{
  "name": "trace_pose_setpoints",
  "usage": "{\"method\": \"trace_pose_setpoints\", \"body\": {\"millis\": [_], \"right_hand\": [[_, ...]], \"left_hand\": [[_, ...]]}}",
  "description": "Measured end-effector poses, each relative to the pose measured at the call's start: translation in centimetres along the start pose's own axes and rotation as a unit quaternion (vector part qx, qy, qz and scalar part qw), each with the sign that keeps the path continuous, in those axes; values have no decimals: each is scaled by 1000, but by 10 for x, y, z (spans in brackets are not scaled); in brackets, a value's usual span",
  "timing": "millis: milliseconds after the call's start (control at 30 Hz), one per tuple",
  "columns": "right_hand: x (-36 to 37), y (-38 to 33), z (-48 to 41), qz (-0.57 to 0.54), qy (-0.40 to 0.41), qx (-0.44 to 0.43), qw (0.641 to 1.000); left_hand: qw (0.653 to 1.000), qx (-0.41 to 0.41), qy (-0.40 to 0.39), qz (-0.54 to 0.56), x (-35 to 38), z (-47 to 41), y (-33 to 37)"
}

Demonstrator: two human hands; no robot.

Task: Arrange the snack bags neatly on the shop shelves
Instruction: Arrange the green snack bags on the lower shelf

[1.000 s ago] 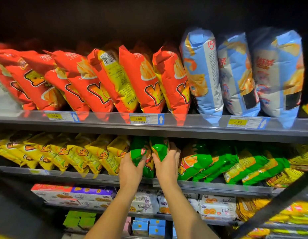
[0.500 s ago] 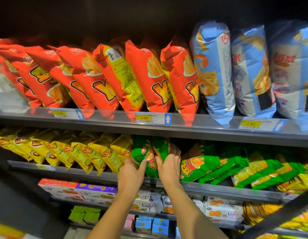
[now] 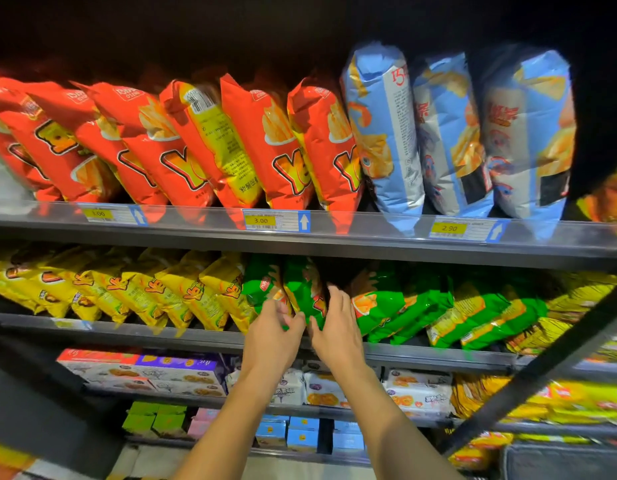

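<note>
The right hand [image 3: 334, 329] gripped an upright green snack bag [image 3: 305, 292] on the middle shelf [image 3: 203, 341]. Its fingers [image 3: 336, 299] ran up the bag's right flank into a dark gap, and its thumb sat at the lower corner. The left hand [image 3: 270, 336], just beside the right, reached the same bag's lower edge. Its fingers were smeared by motion, so whether it clutched or only touched could not be told. The bag's top was hidden behind the upper shelf rail [image 3: 334, 244].

Left of the left hand stood another green bag [image 3: 262, 285] and a leaning row of yellow bags [image 3: 144, 292]. Right of the right hand lay slumped green bags [image 3: 404, 306], partly cut by a dark slanted bar [image 3: 542, 370]. Above the hands, red bags [image 3: 196, 143] and blue bags [image 3: 438, 133] blurred toward both edges. The boxes [image 3: 182, 372] below the wrists were too soft to read.
</note>
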State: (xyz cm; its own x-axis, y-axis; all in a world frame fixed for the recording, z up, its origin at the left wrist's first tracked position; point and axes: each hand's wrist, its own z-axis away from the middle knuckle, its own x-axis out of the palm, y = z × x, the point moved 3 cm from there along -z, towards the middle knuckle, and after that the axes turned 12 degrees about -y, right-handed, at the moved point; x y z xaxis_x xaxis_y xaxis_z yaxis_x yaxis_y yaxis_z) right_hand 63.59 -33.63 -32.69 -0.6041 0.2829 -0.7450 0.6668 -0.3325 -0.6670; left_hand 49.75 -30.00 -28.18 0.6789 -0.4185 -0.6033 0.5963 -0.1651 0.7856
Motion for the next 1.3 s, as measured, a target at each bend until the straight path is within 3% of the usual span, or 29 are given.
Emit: {"method": "trace_pose_setpoints", "body": {"millis": [233,333,600,767,1067,1200,1300], "right_hand": [[-60,46,51,-22,121,7,992],[-85,68,67,-5,154,26,988],[-126,102,80,-2,157,84,984],[-129,107,75,-2,153,104,983],[-131,96,68,-62,188,114,974],[-130,91,75,-182,159,79,967],[-130,85,82,-291,108,59,949]], "left_hand": [[996,35,-67,44,64,-3,32],[994,59,-93,-9,100,-17,41],[985,69,-68,-145,146,-52,53],[983,91,-53,-153,142,-57,48],[981,187,-58,14,86,-22,72],[971,189,-138,39,63,0,86],[966,144,-190,100,56,16,86]]}}
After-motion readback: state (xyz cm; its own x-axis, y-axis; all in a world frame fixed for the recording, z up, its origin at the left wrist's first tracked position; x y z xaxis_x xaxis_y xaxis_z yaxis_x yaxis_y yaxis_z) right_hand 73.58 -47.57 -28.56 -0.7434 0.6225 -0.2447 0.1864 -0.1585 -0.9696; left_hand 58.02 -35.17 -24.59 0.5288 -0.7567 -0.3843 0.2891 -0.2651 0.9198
